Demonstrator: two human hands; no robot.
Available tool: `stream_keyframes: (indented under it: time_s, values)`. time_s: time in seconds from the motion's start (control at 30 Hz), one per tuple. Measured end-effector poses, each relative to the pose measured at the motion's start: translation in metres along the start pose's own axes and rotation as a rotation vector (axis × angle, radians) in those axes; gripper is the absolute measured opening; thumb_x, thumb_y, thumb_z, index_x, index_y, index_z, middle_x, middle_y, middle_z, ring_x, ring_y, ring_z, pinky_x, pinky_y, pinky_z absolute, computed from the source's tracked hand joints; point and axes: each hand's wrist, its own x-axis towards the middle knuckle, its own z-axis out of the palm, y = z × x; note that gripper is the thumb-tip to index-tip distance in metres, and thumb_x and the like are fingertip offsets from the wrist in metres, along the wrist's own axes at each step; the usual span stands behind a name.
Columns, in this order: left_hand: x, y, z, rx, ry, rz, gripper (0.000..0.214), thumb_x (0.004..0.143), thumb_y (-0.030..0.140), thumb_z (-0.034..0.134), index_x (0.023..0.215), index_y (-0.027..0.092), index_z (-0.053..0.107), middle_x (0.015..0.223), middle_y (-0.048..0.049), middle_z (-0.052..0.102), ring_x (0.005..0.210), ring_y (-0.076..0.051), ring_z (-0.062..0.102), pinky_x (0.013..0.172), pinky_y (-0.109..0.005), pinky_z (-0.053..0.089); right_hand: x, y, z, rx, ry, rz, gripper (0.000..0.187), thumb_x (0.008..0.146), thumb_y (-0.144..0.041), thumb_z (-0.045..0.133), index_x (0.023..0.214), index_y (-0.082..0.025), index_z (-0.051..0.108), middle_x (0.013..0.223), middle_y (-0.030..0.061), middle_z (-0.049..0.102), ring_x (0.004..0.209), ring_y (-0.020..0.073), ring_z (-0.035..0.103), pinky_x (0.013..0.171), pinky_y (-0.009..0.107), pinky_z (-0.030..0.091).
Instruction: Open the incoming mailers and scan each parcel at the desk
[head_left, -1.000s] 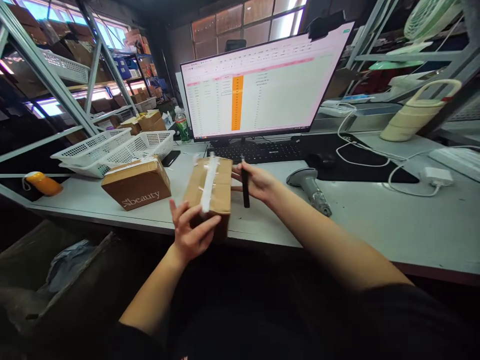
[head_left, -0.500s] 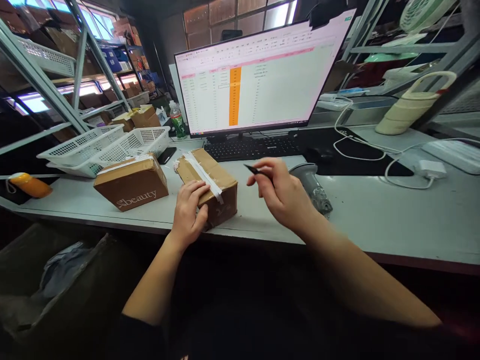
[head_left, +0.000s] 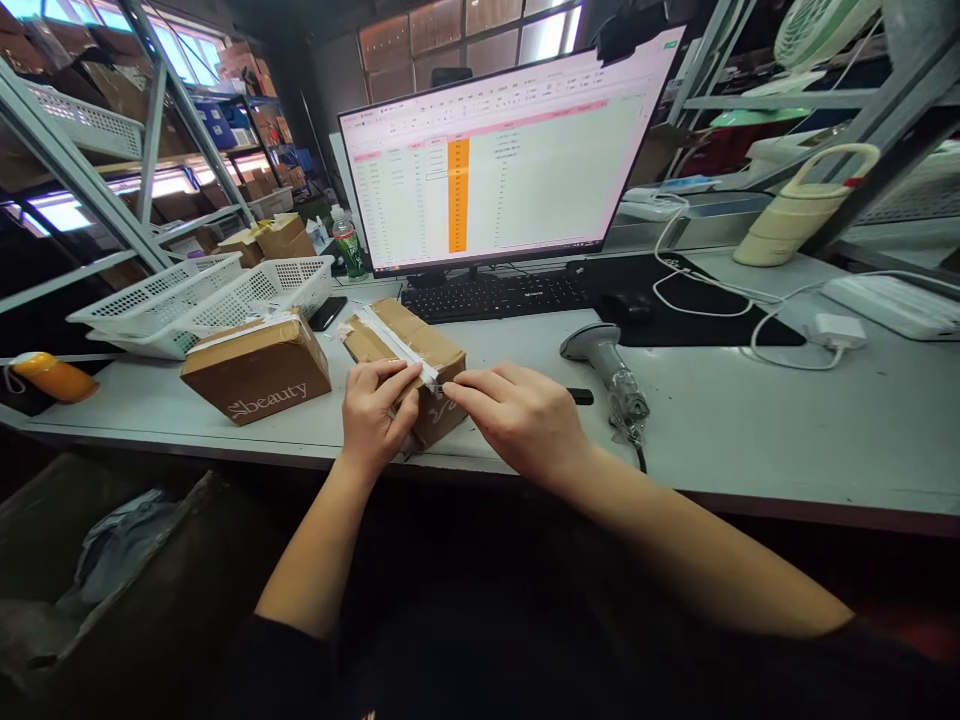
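right hand [head_left: 525,415] dropped onto box [head_left: 409,345] | left hand [head_left: 375,410] gripping near end (taped) | box between hands

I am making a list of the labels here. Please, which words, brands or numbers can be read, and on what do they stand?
"beauty": on the front of the brown box at the left, with a small logo before it.
Monitor spreadsheet: too small to read.
Keyboard mark: blurred.
Taped box under both hands: print unreadable.

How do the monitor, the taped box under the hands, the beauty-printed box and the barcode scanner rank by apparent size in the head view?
1. monitor
2. beauty-printed box and taped box: too alike to rank
3. barcode scanner
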Motion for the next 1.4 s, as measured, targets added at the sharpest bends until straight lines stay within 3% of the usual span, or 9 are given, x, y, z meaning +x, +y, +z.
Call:
stream_keyframes:
  time_s: [0.27,0.5,0.63,0.77,0.93,1.07,1.23,1.4]
  values:
    - [0.001,-0.005,0.006,0.002,0.038,0.02,0.026,0.095,0.031,0.057,0.114,0.024,0.072,0.109,-0.0059,0.072,0.107,-0.023,0.061,0.109,-0.045,0.041,0.004,0.005,0.001,0.027,-0.085,0.041,0.03,0.1,-0.017,0.046,0.106,-0.024,0.074,0.103,0.0042,0.075,0.082,0.0194,0.058,0.065,0.036,0.036]
    - [0.006,-0.014,0.012,0.001,0.076,0.045,0.024,0.093,0.032,0.056,0.108,0.021,0.073,0.103,-0.0059,0.073,0.102,-0.023,0.061,0.106,-0.044,0.043,-0.007,0.039,0.0,0.065,-0.048,0.27,0.029,0.101,-0.026,0.047,0.102,-0.025,0.076,0.102,0.0055,0.075,0.084,0.0214,0.06,0.067,0.034,0.038]
    - [0.007,-0.013,0.01,-0.013,0.079,0.077,0.023,0.093,0.029,0.058,0.109,0.021,0.072,0.104,-0.006,0.073,0.102,-0.022,0.062,0.104,-0.043,0.045,-0.011,0.036,0.001,0.22,-0.025,0.29,0.027,0.1,-0.031,0.05,0.111,-0.026,0.074,0.105,0.0056,0.075,0.092,0.0227,0.065,0.075,0.035,0.045]
    - [0.007,-0.014,0.008,-0.021,0.082,0.084,0.022,0.094,0.03,0.057,0.108,0.022,0.072,0.104,-0.0056,0.074,0.101,-0.021,0.063,0.102,-0.043,0.046,0.008,0.04,0.019,0.432,-0.002,0.382,0.038,0.095,-0.031,0.056,0.132,-0.024,0.064,0.124,0.0086,0.07,0.111,0.027,0.064,0.09,0.041,0.049]
    - [0.008,-0.019,0.004,-0.02,0.083,0.051,0.02,0.095,0.029,0.055,0.103,0.021,0.071,0.102,-0.0053,0.074,0.099,-0.02,0.065,0.101,-0.043,0.048,0.041,0.052,0.044,0.814,-0.182,0.366,0.023,0.088,-0.031,0.066,0.107,-0.026,0.077,0.114,0.0038,0.074,0.105,0.0236,0.067,0.092,0.037,0.05]
    - [0.012,-0.023,0.0,-0.012,0.024,0.015,0.022,0.095,0.033,0.053,0.101,0.023,0.072,0.099,-0.005,0.074,0.097,-0.021,0.065,0.1,-0.043,0.05,0.053,0.056,0.039,0.656,-0.262,0.318,0.017,0.087,-0.035,0.068,0.097,-0.027,0.079,0.111,0.0034,0.075,0.099,0.0254,0.065,0.085,0.037,0.047]
    - [0.024,-0.025,-0.012,-0.017,-0.069,-0.017,0.023,0.088,0.032,0.062,0.105,0.022,0.072,0.102,-0.0059,0.072,0.099,-0.021,0.066,0.092,-0.037,0.053,0.053,0.06,0.036,0.458,-0.262,0.13,0.023,0.083,-0.015,0.064,0.098,-0.026,0.076,0.112,0.0023,0.075,0.099,0.0246,0.063,0.075,0.033,0.041]
    - [0.045,-0.018,-0.028,0.13,-0.26,0.046,0.019,0.09,0.034,0.063,0.102,0.022,0.072,0.099,-0.0054,0.074,0.09,-0.021,0.069,0.079,-0.031,0.052,0.048,0.05,0.052,0.402,-0.156,0.207,0.019,0.091,-0.022,0.055,0.096,-0.021,0.073,0.102,0.0073,0.074,0.087,0.0216,0.065,0.07,0.031,0.038]
